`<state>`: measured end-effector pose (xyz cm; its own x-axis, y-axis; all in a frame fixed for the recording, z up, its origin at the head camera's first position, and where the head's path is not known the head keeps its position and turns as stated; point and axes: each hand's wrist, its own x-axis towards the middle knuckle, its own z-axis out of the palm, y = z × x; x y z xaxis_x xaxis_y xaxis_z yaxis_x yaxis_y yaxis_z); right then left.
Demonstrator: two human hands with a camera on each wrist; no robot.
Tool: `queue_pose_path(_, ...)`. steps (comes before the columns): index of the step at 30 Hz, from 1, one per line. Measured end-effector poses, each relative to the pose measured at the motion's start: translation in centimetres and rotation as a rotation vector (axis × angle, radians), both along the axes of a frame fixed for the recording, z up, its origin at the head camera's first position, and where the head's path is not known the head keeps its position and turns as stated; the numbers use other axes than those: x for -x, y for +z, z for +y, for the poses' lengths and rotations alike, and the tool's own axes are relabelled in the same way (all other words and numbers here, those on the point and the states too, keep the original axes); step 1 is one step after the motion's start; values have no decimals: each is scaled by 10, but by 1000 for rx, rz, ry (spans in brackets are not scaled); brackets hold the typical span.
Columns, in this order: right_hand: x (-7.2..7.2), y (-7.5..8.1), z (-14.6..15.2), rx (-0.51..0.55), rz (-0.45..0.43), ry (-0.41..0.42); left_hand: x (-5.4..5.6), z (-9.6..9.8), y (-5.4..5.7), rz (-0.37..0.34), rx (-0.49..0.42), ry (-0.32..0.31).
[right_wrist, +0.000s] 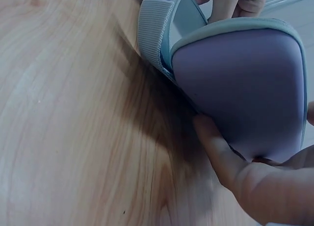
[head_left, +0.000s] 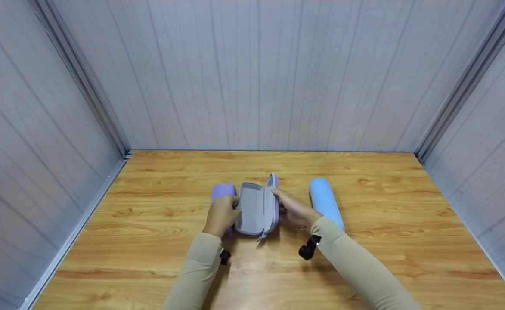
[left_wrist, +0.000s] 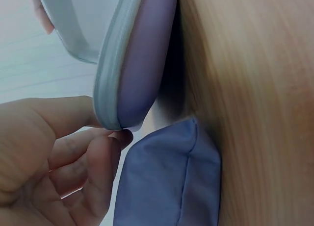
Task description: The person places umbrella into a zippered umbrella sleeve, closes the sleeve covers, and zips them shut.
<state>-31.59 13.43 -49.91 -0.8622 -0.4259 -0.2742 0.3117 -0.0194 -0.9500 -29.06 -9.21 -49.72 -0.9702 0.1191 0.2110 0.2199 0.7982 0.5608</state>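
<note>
Between both hands a zip case (head_left: pixel 251 211), lilac outside and grey inside, lies unzipped with its lid (head_left: pixel 275 202) standing upright on the right. At the left rim, my left hand (head_left: pixel 222 213) pinches the case's edge between curled fingers, as the left wrist view shows closely. My right hand (head_left: pixel 294 207) grips the lid from its outer side, thumb over the rim; in the right wrist view a finger (right_wrist: pixel 218 150) reaches along the lilac shell (right_wrist: pixel 240 84). Just left of the case, partly hidden under the left hand, is a purple fabric pouch (left_wrist: pixel 157 177).
A light blue rounded long case (head_left: pixel 324 200) lies to the right, close beside the right forearm. The wooden tabletop (head_left: pixel 166 172) meets pale panel walls (head_left: pixel 256 77) at the back and sides. Small black wrist cameras (head_left: pixel 307 252) hang below the wrists.
</note>
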Motion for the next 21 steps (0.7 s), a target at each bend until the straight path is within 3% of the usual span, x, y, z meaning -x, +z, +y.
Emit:
queue_pose_path(8,0,0,2,-9,-6,39,-1,-5,-2,8,-17,-11)
queue_pose_path(13,-1,0,3,-9,-33,45,-2,-13,-4,65,-10,87)
queue_pose_path(15,-1,0,2,-17,-37,39,-1,-19,-3,40,7,146)
queue_pose_path(18,-1,1,2,-24,-29,28,0,-27,-1,-67,22,218)
queue_pose_path(21,-1,2,2,-28,-28,17,0,-36,0,-174,27,245)
